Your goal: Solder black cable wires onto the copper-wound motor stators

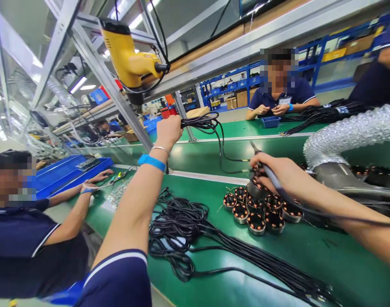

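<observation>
green workbench (297,249), blue shelving (318,64) upper right; yellow heat gun (120,53), upper left. my left hand (169,132), centre: closed on a coiled black cable (201,122). my right hand (283,168), right of centre: gripping a dark pen-like tool (274,178); whether also the copper-wound ring (256,190) beneath, i cannot tell. clustered rings (256,230), centre right; black cable bundles (178,215), lower centre.

Wears a short, dark blue cloth sleeve (121,283) on the left arm (131,209), with one thin white stripe (118,258) around its bottom edge. Has a wide, flat, bright blue band (152,162) lower down the same arm. Just beside it, closer to the left hand (169,131), wears a thin, shiny, silver-coloured bangle (161,149). Is bare from the right hand (273,171) along the right forearm (336,202).
</observation>
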Available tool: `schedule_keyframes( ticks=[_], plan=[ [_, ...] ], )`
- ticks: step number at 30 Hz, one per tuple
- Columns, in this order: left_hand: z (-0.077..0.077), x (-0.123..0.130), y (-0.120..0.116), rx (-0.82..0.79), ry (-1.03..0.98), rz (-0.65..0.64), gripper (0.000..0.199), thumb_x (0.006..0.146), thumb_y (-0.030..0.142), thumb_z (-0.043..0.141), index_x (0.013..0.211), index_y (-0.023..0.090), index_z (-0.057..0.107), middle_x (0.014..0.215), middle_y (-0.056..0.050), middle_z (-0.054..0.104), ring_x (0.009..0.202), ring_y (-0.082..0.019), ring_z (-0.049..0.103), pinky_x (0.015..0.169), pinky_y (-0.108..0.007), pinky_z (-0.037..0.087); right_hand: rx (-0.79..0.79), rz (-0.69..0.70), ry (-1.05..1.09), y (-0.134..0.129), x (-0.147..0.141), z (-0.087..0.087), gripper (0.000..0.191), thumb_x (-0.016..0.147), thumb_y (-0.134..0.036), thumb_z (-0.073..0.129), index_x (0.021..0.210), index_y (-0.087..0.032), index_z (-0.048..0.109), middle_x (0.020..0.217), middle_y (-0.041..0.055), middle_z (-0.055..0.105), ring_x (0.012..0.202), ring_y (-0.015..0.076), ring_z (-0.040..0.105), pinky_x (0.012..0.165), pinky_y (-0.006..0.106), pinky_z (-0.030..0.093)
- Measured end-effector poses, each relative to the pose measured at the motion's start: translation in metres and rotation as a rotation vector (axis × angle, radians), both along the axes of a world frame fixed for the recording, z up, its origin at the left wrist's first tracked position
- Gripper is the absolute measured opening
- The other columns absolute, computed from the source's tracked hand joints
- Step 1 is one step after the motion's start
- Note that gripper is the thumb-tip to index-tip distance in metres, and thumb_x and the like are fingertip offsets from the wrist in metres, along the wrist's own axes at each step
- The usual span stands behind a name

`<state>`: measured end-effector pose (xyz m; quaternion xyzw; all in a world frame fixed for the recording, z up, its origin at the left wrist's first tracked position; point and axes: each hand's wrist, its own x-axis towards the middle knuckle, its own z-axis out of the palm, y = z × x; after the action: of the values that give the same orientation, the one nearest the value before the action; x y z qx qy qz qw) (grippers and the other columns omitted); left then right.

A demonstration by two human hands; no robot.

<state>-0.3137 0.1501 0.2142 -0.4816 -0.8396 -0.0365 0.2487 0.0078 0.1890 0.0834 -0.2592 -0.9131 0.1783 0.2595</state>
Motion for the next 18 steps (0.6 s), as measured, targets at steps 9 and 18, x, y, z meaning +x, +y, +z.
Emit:
schedule_keyframes(
  ticks=[9, 18],
  plan=[
    [-0.14, 0.0, 0.106, -0.195, -0.252, -0.122, 0.037, 0.094, 0.034, 0.06, 0.124, 0.014, 0.057, 0.121, -0.012, 0.062, 0.101, -0.023, 0.064, 0.086, -0.043, 0.055, -0.004, -0.275, -0.333, 0.154, -0.091, -0.036, 0.031, 0.096, -0.035, 0.061, 0.121, -0.017, 0.058, 0.118, 0.0077, 0.062, 0.099, 0.0202, 0.064, 0.084, 0.04, 0.056],
    [-0.193, -0.054, 0.085, -0.333, -0.454, -0.136, 0.033, 0.095, 0.034, 0.059, 0.122, 0.016, 0.059, 0.122, -0.01, 0.062, 0.104, -0.023, 0.063, 0.087, -0.044, 0.055, -0.035, -0.453, -0.603, 0.196, -0.074, -0.069, 0.033, 0.096, -0.035, 0.06, 0.124, -0.018, 0.057, 0.124, 0.0088, 0.059, 0.104, 0.0218, 0.062, 0.088, 0.042, 0.055]
  ],
)
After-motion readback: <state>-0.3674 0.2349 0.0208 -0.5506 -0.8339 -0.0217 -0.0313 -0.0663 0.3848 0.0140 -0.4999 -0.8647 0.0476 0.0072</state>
